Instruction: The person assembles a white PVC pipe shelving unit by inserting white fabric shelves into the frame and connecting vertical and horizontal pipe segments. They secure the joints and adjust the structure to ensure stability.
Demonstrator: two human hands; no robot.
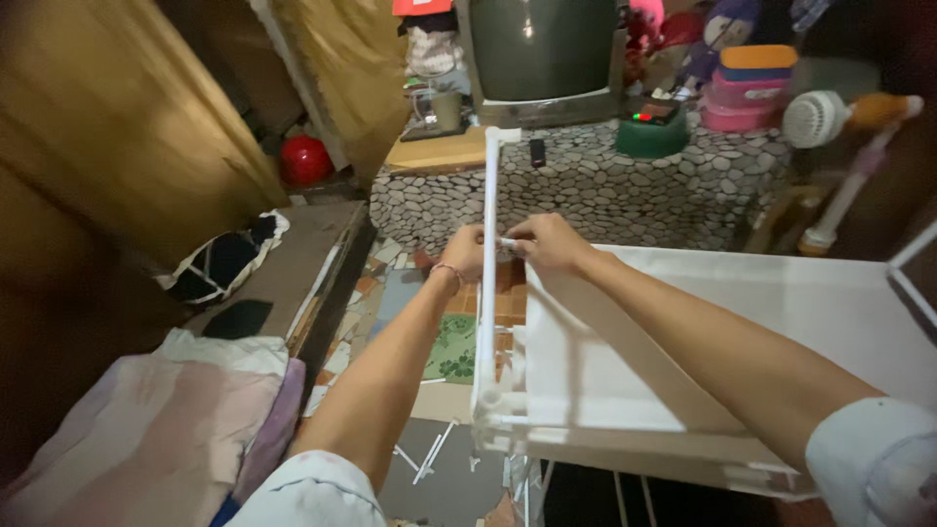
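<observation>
I see both my left hand [467,252] and right hand [549,241] with fingers pinched shut on the white rod [487,293], open floor [390,293] left of it.

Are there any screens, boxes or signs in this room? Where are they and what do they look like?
Television: on the pebble-patterned counter, top middle; boxy, grey frame, dark blank screen.
Stacked lidded containers: on the counter, top right; pink, with blue and orange lids.
Orange-red sign or package: top edge, left of the television; mostly cut off.
</observation>
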